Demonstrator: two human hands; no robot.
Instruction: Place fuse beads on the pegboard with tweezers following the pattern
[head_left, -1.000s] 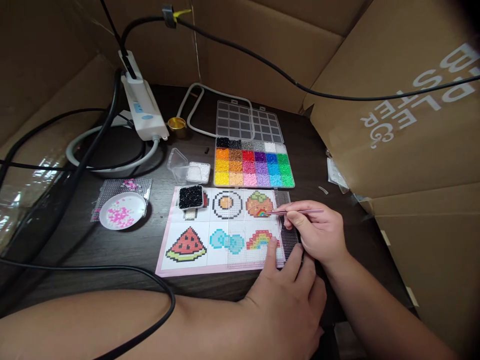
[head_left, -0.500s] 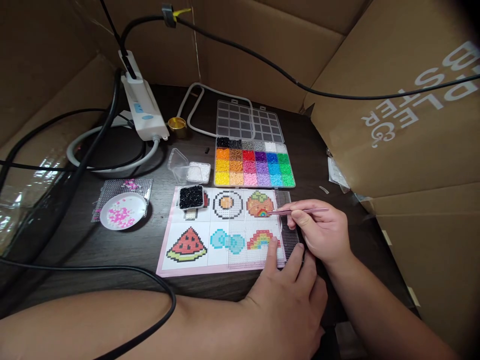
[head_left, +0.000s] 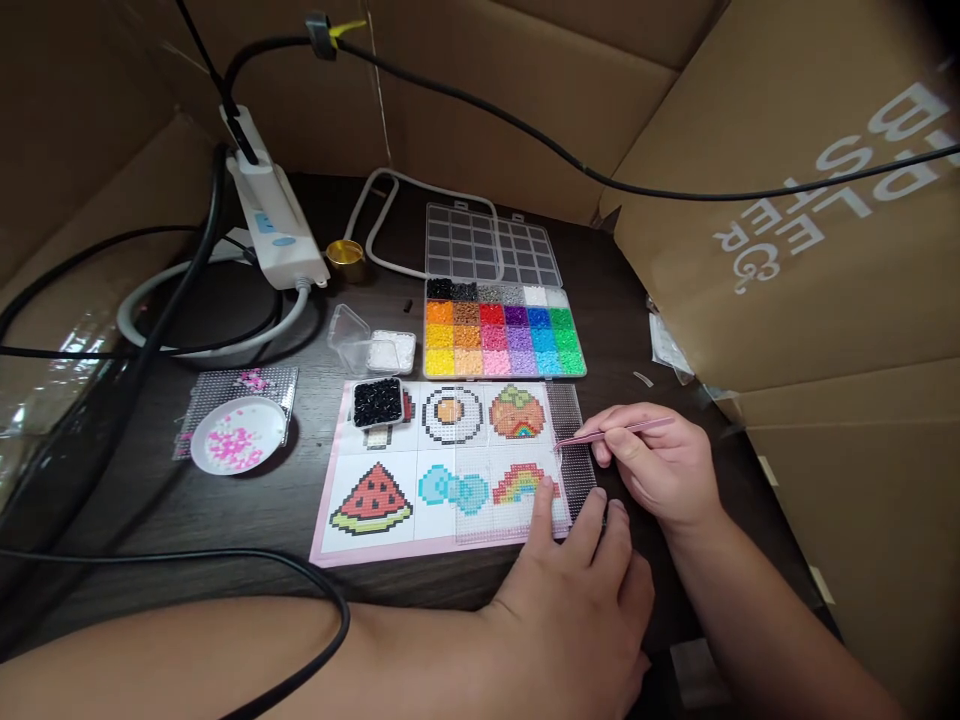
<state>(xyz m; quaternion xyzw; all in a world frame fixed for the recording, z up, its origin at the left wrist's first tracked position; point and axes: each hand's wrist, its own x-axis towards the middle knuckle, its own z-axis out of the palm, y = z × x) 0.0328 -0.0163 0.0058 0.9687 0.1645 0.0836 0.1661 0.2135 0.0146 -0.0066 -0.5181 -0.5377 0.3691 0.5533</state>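
Observation:
My right hand (head_left: 660, 462) pinches a pair of pink tweezers (head_left: 622, 430), their tips over the right part of a clear pegboard (head_left: 472, 525). Whether the tips hold a bead is too small to tell. Fingers spread, my left hand (head_left: 581, 570) rests on the pegboard's lower right. Beneath the board lies a pattern sheet (head_left: 435, 535) with pixel pictures, among them a watermelon, an egg and a rainbow. A small rainbow of beads (head_left: 525, 432) shows over the persimmon picture. A small box of black beads (head_left: 377, 402) stands on the sheet's upper left.
Behind the sheet is an open bead organizer (head_left: 506, 328) in many colours. Left of it sit a box of white beads (head_left: 392, 352) and a gold cup (head_left: 346, 260). A white dish (head_left: 236, 436) holds pink and white beads. A power strip (head_left: 274, 215), cables and cardboard walls (head_left: 825, 350) surround the table.
My right hand has drawn the tweezers' tips to the right, away from the small bead rainbow. My left hand stays on the pegboard. The view has shifted slightly.

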